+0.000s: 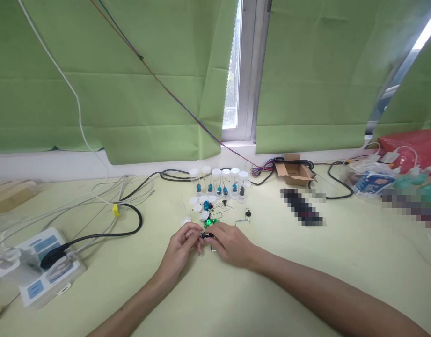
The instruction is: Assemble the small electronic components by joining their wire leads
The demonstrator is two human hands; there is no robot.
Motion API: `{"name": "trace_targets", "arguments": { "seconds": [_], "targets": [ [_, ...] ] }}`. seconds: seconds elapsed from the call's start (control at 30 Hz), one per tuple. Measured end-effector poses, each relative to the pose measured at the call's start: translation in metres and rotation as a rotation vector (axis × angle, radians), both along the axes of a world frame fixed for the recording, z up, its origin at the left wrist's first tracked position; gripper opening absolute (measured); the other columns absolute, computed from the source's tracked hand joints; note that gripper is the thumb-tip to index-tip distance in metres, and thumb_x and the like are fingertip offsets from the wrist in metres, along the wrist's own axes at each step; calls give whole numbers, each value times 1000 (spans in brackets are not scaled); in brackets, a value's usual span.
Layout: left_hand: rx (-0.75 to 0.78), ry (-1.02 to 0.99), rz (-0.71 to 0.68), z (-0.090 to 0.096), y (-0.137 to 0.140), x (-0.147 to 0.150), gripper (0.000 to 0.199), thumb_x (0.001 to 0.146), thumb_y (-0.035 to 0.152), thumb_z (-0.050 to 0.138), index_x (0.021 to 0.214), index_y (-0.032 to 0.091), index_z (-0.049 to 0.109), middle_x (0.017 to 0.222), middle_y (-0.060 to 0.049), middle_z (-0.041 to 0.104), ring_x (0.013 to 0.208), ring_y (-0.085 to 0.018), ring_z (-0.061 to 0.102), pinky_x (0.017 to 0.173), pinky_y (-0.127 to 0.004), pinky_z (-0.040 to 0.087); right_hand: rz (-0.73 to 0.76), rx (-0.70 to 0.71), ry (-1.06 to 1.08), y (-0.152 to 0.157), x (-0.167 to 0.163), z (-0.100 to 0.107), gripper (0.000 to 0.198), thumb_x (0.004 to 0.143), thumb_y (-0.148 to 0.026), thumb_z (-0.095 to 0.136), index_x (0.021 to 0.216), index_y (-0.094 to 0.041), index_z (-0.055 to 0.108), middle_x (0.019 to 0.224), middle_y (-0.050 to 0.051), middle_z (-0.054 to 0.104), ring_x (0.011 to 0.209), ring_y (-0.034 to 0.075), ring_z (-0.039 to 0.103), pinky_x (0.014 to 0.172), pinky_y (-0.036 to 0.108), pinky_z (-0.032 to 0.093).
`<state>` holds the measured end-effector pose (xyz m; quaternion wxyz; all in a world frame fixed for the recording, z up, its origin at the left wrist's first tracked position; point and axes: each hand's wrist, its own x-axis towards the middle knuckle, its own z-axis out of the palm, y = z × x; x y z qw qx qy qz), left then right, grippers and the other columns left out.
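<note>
Both hands meet at the middle of the table around a small dark, shiny part (206, 235), whose exact kind I cannot make out. My left hand (182, 243) pinches its left side, where a thin metal piece shows at the fingertips. From the right, my right hand (232, 243) closes its fingers on the same part and hides some of it. Just beyond the fingers lie green pieces (211, 222) and a white cap (204, 216). A blue piece (206, 205) sits farther back, and an L-shaped hex key (242, 221) lies beside the right hand.
Several clear tubes with white lids (216, 183), holding small blue or dark pieces, stand behind the loose parts. A black screw-like piece (248, 213) lies to their right. An open cardboard box (295, 171) is at the back. Cables and a white power strip (48, 262) occupy the left.
</note>
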<state>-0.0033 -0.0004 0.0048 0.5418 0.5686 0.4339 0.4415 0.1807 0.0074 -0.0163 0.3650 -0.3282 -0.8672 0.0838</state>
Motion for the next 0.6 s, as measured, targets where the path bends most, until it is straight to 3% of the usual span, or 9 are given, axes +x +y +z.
{"name": "trace_targets", "arguments": {
  "seconds": [0.4,0.6],
  "targets": [
    [4,2,1,0,1,0,19,89,39,58,93,21,59,63,2,59,62,-15,55,67,-27,42,-16,13,-17,0,1,1,19,101,-26,40,108,-18,56,91,8,67,85,20,62,73,31,50],
    [-4,-7,-1,0,0,-1,18,89,39,59,92,22,59,61,3,58,61,-15,54,66,-27,43,7,-10,6,-3,3,5,22,98,-29,48,116,-17,54,101,10,64,90,20,61,73,30,51]
  ]
}}
